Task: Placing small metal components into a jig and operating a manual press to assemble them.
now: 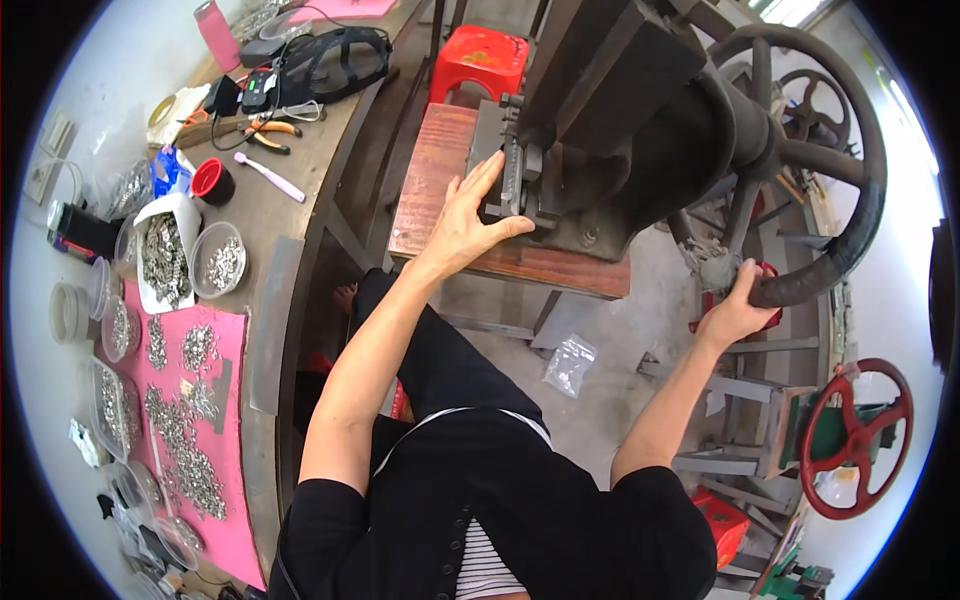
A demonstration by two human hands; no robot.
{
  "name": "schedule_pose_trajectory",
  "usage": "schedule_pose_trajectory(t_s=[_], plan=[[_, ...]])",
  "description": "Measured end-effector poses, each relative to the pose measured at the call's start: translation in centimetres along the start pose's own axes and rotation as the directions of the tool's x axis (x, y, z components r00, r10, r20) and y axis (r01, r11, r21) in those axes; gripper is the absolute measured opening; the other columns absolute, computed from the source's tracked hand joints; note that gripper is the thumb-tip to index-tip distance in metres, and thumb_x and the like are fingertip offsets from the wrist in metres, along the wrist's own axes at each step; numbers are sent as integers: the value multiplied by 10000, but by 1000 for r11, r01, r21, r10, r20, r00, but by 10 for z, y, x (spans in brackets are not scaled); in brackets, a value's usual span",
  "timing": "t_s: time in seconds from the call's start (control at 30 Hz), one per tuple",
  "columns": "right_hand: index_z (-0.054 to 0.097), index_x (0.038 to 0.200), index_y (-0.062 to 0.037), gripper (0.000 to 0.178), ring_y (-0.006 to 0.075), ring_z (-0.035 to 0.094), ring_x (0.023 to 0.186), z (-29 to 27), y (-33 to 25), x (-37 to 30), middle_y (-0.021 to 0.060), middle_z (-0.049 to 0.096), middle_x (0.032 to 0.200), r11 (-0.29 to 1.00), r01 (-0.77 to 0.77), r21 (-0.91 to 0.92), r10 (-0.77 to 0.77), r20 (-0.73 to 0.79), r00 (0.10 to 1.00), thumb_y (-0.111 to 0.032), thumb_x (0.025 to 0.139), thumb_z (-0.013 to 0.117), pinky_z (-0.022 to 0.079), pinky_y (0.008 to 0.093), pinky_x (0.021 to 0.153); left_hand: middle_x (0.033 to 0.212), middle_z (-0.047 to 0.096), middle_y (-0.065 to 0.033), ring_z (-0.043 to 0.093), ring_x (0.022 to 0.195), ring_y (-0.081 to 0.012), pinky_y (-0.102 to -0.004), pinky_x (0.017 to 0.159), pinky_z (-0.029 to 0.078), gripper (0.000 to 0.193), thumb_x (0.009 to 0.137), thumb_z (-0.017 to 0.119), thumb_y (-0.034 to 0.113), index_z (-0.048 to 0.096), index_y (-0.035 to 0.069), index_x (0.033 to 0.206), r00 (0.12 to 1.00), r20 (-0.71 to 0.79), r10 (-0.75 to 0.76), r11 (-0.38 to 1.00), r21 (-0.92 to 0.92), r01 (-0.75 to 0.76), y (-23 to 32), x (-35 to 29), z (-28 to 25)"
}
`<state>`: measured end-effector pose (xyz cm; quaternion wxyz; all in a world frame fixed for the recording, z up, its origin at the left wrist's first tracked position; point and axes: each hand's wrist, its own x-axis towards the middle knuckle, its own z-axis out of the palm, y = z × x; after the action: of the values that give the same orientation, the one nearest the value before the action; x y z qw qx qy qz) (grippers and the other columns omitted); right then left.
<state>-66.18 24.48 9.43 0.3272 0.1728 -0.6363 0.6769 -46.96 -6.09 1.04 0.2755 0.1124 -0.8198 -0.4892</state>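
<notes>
My left hand (466,218) lies at the near left side of a metal die block (514,178) on the bed of a dark cast-iron hand press (640,120). Its fingers are stretched out along the block and the thumb is spread apart, by the block's near end. Whether a small part sits under the fingertips I cannot make out. At the lower rim of the press's big handwheel (872,190), my right hand (737,312) is closed round the rim, close to a pale wrapped lump (718,272) on the wheel.
The press stands on a wooden-topped stand (430,190). To the left, a workbench carries a pink mat (225,440) with many small metal parts, clear tubs (218,260), pliers (268,138) and a toothbrush (270,178). A red stool (480,62) stands behind; a red handwheel (855,438) is at right.
</notes>
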Motion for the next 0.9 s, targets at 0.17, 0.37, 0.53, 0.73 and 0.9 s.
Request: schedule_pose_trajectory(t_s=[0.17, 0.37, 0.53, 0.73, 0.9], plan=[[548, 977, -17, 224, 133, 624, 718, -6, -7, 21, 51, 614, 857, 997, 66, -41, -63, 80, 995, -61, 912, 758, 543, 293, 721, 1492, 528, -190, 490, 1389, -358, -541, 1186, 314, 845, 766, 883, 359, 495, 49, 1450, 949, -317, -2, 995, -96, -30, 7, -19, 13], [551, 1003, 21, 241, 142, 619, 691, -12, -39, 51, 66, 611, 829, 981, 84, -172, -57, 153, 987, -91, 924, 750, 503, 279, 694, 1266, 693, -154, 635, 1224, -305, -453, 1124, 416, 405, 821, 845, 176, 682, 56, 1172, 889, -390, 240, 971, 97, -219, -5, -23, 22], [552, 1003, 25, 258, 141, 601, 662, -14, -60, 82, 75, 618, 802, 966, 104, -235, -37, 274, 961, -115, 925, 754, 511, 286, 683, 1271, 688, -162, 627, 1227, -338, -464, 1107, 422, 443, 807, 854, 177, 678, 58, 1196, 860, -405, 311, 950, 138, -279, -10, -25, 22], [578, 1014, 31, 299, 140, 575, 623, -7, -93, 124, 58, 590, 743, 939, 119, -324, 17, 387, 922, -202, 925, 743, 469, 285, 620, 1582, 398, -227, 264, 1520, -411, -561, 1233, 162, 1070, 753, 821, 572, 408, -69, 1503, 974, -210, 82, 992, 114, -59, -9, -13, 12], [588, 1066, 20, 368, 127, 555, 591, 6, -113, 170, 39, 567, 738, 906, 138, -401, 87, 495, 865, -295, 936, 726, 423, 265, 578, 1596, 381, -231, 248, 1530, -407, -592, 1236, 124, 1075, 745, 823, 568, 410, -74, 1503, 992, -87, 96, 973, 217, -75, -14, 5, 9]])
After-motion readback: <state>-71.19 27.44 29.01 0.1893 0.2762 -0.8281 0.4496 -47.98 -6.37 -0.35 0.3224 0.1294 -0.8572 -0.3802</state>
